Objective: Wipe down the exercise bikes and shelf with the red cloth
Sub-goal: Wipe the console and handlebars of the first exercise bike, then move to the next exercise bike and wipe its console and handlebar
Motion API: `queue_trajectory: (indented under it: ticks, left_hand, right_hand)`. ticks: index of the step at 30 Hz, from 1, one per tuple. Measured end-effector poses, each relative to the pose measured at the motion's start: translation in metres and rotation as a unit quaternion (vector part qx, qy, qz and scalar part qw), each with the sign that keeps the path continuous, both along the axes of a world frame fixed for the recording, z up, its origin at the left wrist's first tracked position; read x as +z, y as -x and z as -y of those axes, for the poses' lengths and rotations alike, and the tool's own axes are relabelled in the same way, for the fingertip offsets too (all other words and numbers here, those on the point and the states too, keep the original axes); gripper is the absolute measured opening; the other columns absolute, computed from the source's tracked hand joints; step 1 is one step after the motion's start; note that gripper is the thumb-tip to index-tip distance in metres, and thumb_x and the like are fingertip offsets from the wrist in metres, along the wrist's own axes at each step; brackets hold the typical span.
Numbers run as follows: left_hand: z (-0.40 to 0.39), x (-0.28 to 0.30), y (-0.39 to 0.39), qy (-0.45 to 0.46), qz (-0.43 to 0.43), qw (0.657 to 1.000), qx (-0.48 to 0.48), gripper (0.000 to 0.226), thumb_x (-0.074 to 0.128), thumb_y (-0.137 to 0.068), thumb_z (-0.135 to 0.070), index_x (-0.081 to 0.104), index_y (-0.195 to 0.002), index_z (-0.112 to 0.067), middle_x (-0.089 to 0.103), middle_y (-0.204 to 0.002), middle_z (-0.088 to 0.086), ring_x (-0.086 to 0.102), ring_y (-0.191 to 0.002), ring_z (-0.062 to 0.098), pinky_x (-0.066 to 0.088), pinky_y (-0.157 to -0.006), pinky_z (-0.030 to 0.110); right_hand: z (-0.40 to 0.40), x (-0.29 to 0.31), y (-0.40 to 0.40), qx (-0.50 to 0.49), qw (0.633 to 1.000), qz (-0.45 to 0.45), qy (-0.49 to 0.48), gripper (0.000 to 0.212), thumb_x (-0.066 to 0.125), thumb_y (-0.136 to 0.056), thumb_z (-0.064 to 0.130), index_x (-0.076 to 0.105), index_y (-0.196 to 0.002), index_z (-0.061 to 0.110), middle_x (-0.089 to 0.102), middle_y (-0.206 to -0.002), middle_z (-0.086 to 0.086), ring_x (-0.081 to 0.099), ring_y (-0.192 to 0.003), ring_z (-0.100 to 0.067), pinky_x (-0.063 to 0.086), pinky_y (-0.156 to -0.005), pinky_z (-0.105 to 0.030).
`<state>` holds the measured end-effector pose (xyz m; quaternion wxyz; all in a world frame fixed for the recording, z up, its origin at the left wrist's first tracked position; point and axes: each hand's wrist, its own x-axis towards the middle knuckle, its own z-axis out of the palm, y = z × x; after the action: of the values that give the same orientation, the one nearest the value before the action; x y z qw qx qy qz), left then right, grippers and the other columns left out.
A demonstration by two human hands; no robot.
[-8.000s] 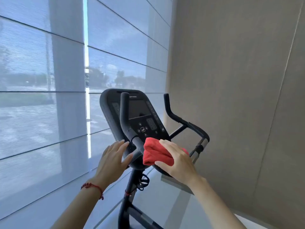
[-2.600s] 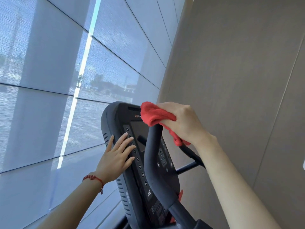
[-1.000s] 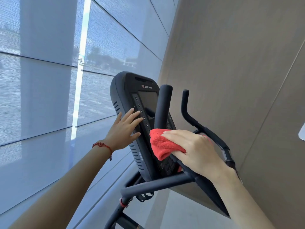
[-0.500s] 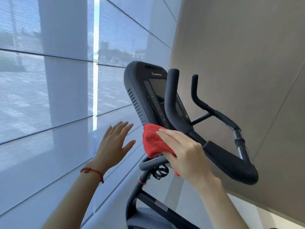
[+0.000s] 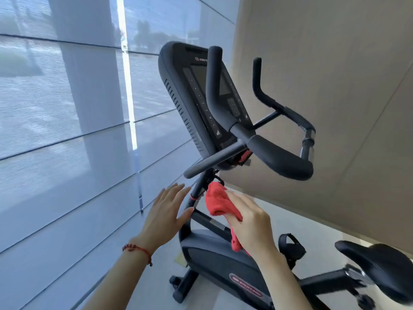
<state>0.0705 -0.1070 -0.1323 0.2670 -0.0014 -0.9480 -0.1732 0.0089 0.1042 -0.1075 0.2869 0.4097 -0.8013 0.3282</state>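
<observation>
The right hand is closed around the red cloth. It presses the cloth against the black post that holds up the exercise bike's screen. The cloth sits just under the handlebars, and part of it hangs down below the hand.

The left hand is open, with its fingers spread apart. It holds nothing. It sits on the other side of the post, and its thumb seems to touch the frame.

The person looks to be wiping the post now, the part between the console and the grey body below. The next move is probably to slide the cloth down the post to the body. The cloth must stay pressed flat, and the left hand can steady the bike. The seat and pedal are nearby. No shelf can be seen here.
</observation>
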Motion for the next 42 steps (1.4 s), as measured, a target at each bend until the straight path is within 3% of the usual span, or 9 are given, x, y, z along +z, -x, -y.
queue_trajectory:
  ticks: [2,6,13,18,24,29,34,37,42]
  left_hand:
    - [-0.02,-0.008,-0.001,-0.01,0.011,1.0,-0.026,0.066,0.019,-0.09,-0.059,0.047,-0.127,-0.012,0.053,-0.127,0.012,0.043,-0.12,0.03,0.036,-0.098,0.052]
    - [-0.06,-0.022,0.008,-0.015,0.029,0.996,-0.082,0.067,0.018,-0.091,-0.059,0.048,-0.126,-0.011,0.053,-0.127,0.012,0.043,-0.12,0.03,0.037,-0.097,0.049]
    - [-0.121,-0.054,0.048,0.007,0.058,0.979,-0.195,0.055,0.034,-0.088,-0.048,0.05,-0.125,-0.01,0.054,-0.126,0.012,0.044,-0.121,0.028,0.033,-0.1,0.049]
    - [-0.158,-0.071,0.077,0.012,0.08,0.958,-0.275,0.056,0.032,-0.088,-0.049,0.049,-0.125,-0.01,0.054,-0.125,0.011,0.045,-0.12,0.028,0.03,-0.101,0.048]
    - [-0.209,-0.098,0.103,0.03,0.112,0.918,-0.379,0.052,0.036,-0.087,-0.042,0.053,-0.122,-0.008,0.057,-0.122,0.012,0.049,-0.115,0.031,0.036,-0.098,0.05]
    - [-0.267,-0.119,0.106,0.059,0.149,0.88,-0.446,0.056,0.034,-0.086,-0.045,0.055,-0.121,-0.008,0.057,-0.123,0.013,0.047,-0.118,0.03,0.022,-0.1,0.05]
    - [-0.333,-0.129,0.097,0.104,0.167,0.838,-0.509,0.068,0.011,-0.093,-0.053,0.058,-0.117,-0.009,0.062,-0.116,0.01,0.052,-0.113,0.029,0.029,-0.094,0.056]
    - [-0.376,-0.137,0.089,0.123,0.174,0.82,-0.53,0.063,0.018,-0.093,-0.05,0.059,-0.115,-0.009,0.063,-0.114,0.01,0.055,-0.11,0.029,0.034,-0.092,0.055]
    - [-0.462,-0.147,0.062,0.125,0.185,0.797,-0.561,0.055,0.032,-0.086,-0.045,0.058,-0.116,-0.007,0.062,-0.116,0.014,0.053,-0.112,0.033,0.028,-0.095,0.055]
  right_hand:
    - [-0.019,-0.015,-0.007,-0.016,0.999,0.028,0.005,0.041,0.067,-0.075,0.015,0.065,-0.115,0.01,0.068,-0.11,0.001,0.063,-0.098,-0.015,0.05,-0.081,-0.024]
    - [-0.058,-0.04,-0.016,-0.054,0.996,0.073,0.007,0.044,0.066,-0.074,0.013,0.064,-0.119,0.011,0.066,-0.114,0.002,0.062,-0.104,-0.015,0.053,-0.082,-0.033]
    - [-0.12,-0.076,-0.022,-0.171,0.979,0.111,0.014,0.048,0.072,-0.075,0.008,0.062,-0.122,0.013,0.064,-0.118,0.002,0.06,-0.106,-0.013,0.051,-0.085,-0.033]
    - [-0.154,-0.098,-0.029,-0.273,0.954,0.121,0.014,0.044,0.072,-0.076,0.009,0.064,-0.119,0.012,0.065,-0.118,0.003,0.061,-0.105,-0.013,0.051,-0.083,-0.027]
    - [-0.191,-0.122,-0.046,-0.388,0.913,0.127,0.014,0.045,0.077,-0.072,0.004,0.066,-0.115,0.009,0.067,-0.113,-0.001,0.063,-0.101,-0.015,0.051,-0.081,-0.025]
    - [-0.23,-0.136,-0.074,-0.483,0.867,0.123,0.021,0.042,0.067,-0.066,0.007,0.069,-0.107,0.003,0.07,-0.106,-0.007,0.065,-0.093,-0.019,0.046,-0.081,-0.02]
    - [-0.282,-0.151,-0.105,-0.548,0.824,0.141,0.026,0.042,0.069,-0.066,0.012,0.069,-0.107,0.005,0.07,-0.105,-0.006,0.063,-0.094,-0.016,0.048,-0.077,-0.021]
    - [-0.317,-0.159,-0.125,-0.577,0.804,0.143,0.024,0.039,0.065,-0.071,0.018,0.07,-0.107,0.006,0.07,-0.105,-0.006,0.064,-0.093,-0.016,0.048,-0.076,-0.022]
    - [-0.388,-0.169,-0.165,-0.616,0.772,0.158,0.024,0.037,0.063,-0.073,0.021,0.07,-0.106,0.005,0.07,-0.104,-0.007,0.068,-0.089,-0.021,0.057,-0.069,-0.031]
